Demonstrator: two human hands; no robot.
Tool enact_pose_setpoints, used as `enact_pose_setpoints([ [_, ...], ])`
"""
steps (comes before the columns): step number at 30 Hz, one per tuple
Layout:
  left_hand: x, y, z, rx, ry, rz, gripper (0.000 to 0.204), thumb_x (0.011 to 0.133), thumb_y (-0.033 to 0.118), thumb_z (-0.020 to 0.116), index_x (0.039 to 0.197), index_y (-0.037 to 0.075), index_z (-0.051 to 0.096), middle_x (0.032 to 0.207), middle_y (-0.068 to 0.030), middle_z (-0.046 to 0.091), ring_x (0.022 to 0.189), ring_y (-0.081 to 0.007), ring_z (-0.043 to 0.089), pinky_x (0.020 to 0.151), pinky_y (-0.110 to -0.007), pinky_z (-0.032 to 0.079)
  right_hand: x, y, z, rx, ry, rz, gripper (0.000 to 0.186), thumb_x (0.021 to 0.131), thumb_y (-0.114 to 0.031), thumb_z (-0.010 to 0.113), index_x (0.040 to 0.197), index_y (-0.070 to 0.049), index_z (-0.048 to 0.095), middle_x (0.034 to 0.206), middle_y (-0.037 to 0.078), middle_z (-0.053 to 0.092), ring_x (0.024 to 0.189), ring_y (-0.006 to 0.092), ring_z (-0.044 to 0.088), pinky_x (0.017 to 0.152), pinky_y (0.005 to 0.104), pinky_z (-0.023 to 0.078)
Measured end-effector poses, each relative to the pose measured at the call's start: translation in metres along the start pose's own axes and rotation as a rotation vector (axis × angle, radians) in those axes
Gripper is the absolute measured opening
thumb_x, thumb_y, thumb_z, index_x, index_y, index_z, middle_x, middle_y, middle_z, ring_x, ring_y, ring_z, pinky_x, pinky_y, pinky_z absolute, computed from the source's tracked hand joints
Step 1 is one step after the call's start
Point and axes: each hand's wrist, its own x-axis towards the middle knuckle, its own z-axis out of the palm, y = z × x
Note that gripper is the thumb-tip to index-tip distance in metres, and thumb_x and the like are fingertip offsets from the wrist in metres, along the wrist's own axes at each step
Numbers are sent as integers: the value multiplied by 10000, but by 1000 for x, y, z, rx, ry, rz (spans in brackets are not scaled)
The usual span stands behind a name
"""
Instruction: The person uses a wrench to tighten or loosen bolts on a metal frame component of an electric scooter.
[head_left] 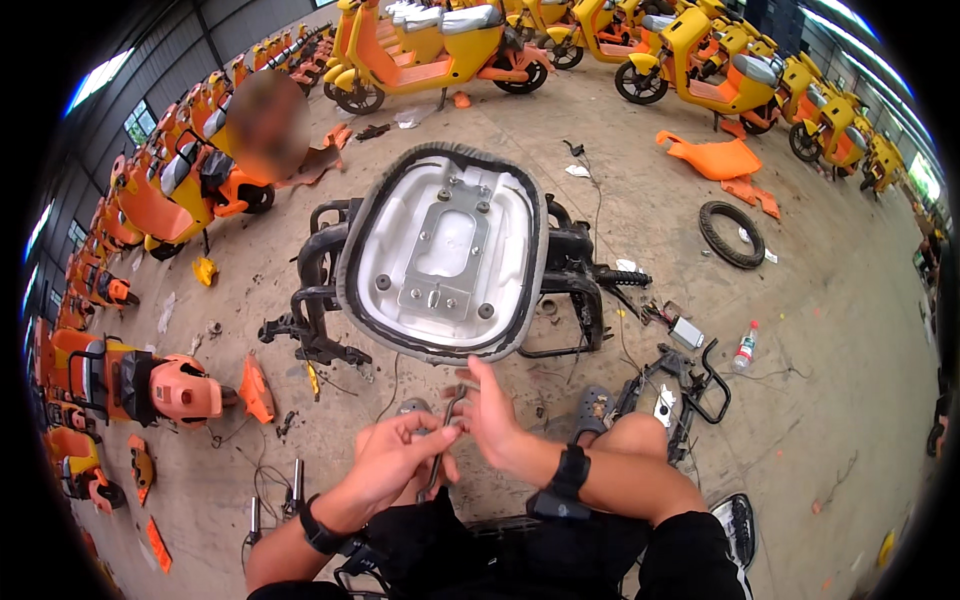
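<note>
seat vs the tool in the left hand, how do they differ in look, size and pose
The seat is broad and rounded; the tool is a slim, dark bar. The seat is far larger than the tool. The seat lies underside up over the frame; the tool slants in the left hand. Both are in front of the person.

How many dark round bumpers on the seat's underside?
4: near-left bumper, near-right bumper, then far-left bumper and far-right bumper, set closer together. None looks hidden.

slim metal tool (453, 406), slantwise
</note>
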Motion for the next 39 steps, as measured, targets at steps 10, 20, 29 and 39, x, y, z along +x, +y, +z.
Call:
enact_pose_setpoints([
  [10, -10, -26, -9, 211, -78, 54, 226, 992, 196, 568, 939, -24, 553, 826, -183, 705, 563, -189, 657, 499, -291, 530, -45, 4, -4, -504, -403, 23, 510, 1040, -434, 401, 1096, 11, 645, 890, 61, 646, 824, 103, 608, 709, 271, 489],
  [20, 35, -55, 37, -623, -76, -193, 588, 1032, 476, 353, 1332, -29, 317, 1185, -267, 582, 702, -280, 649, 715, -408, 551, -12, -96, -27, -73, -102, -678, 507, 1050, -438, 357, 1263, -21, 551, 801, 7, 573, 587, 80, 487, 478, 223, 379],
  [29, 107, -44, 35, -262, -109, 147, 536, 971, 319, 592, 1292, -59, 389, 1105, -215, 614, 721, -228, 671, 577, -317, 562, 41, -116, -54, 54, 360, -662, 330, 988, -338, 518, 1174, -78, 599, 797, -51, 396, 570, 44, 344, 451, 215, 244],
  [39, 114, -43, 25, -391, 219, 385, 407, 980, 271, 590, 1197, -64, 510, 1149, -126, 623, 975, -225, 663, 708, -351, 596, 50, -113, -61, 61, 58, -223, 176, 937, -320, 593, 952, -147, 624, 758, -62, 595, 568, 72, 427, 453, 235, 289],
])
